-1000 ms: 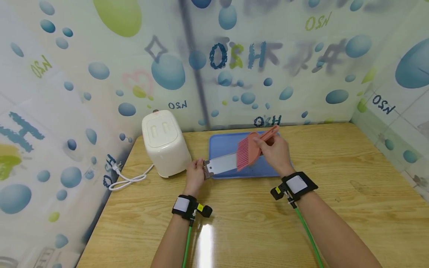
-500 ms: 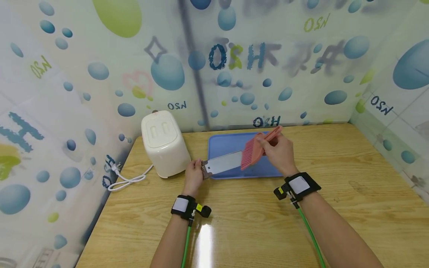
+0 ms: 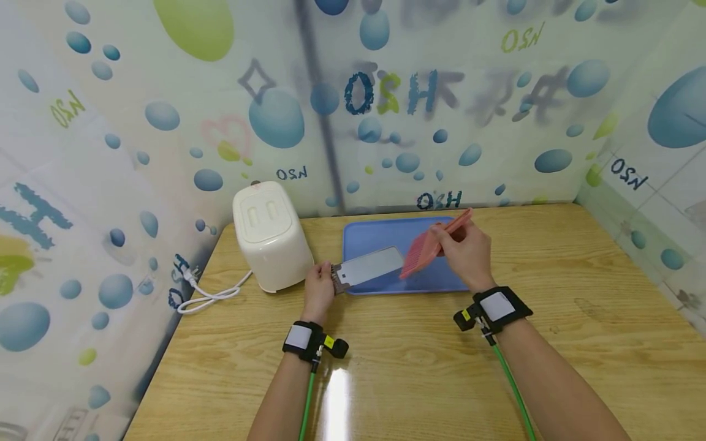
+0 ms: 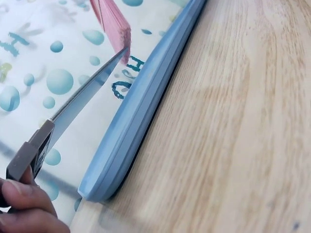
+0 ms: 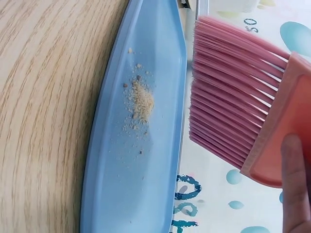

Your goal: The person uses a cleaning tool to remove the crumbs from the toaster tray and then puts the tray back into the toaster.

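Note:
My left hand point(image 3: 319, 290) pinches the grey end of a flat metal crumb tray point(image 3: 369, 267), which is held tilted above a blue tray point(image 3: 436, 284). In my right hand point(image 3: 466, 255) is a pink brush point(image 3: 423, 252), gripped at its head and handle. Its bristles point(image 5: 233, 92) hang just off the far end of the crumb tray in the head view; in the left wrist view they look close to that end. A small heap of crumbs point(image 5: 141, 103) lies in the blue tray, with finer bits scattered around it.
A white toaster point(image 3: 276, 245) stands at the left, close beside my left hand. Its white cord point(image 3: 212, 297) loops on the wooden table point(image 3: 408, 367) towards the wall. A patterned curtain point(image 3: 469, 122) hangs behind the table.
The brush in my right hand has moved right along the crumb tray and off its far end, turning its bristles edge-on. My left hand has hardly moved.

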`<state>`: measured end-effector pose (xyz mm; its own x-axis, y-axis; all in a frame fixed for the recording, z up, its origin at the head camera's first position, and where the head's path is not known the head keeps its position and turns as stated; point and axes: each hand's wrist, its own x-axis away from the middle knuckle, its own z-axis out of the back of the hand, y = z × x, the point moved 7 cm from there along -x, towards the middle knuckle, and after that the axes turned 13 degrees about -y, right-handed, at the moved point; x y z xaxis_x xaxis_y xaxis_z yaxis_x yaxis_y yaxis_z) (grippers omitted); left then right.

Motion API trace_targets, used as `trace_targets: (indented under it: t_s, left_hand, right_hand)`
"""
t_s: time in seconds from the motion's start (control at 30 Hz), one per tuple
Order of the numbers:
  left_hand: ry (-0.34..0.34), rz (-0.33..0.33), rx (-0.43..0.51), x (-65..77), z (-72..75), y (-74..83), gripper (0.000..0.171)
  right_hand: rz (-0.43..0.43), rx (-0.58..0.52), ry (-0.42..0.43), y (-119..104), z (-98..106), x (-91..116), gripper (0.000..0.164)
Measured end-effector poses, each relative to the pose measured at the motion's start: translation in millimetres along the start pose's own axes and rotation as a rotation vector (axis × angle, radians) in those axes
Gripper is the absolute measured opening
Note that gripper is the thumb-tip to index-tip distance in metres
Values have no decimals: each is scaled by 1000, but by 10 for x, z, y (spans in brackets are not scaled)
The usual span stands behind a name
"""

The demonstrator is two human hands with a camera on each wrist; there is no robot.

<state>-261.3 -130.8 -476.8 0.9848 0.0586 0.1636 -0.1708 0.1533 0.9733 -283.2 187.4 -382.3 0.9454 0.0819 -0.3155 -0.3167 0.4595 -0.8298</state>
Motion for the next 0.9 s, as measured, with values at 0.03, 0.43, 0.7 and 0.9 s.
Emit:
trace_targets:
  t_s: [0.03,0.43,0.7,0.9]
  left_hand:
    - [2,3,5,1,-1,-8,38]
    - [-23,-26,25,-2,-107,14,37]
    - [-49,-51,13,-29,-232,90,33]
    - [-73,-61,-22,-33,-289,107,36]
  right_hand:
    - [-3,-5,10,4,15,-1,39]
    - [55,-173,-91,-292,-38,-119,38]
    - [32,-212,-317,-421,-405,-174,34]
    - [19,-201,-415,-490,-632,-146,34]
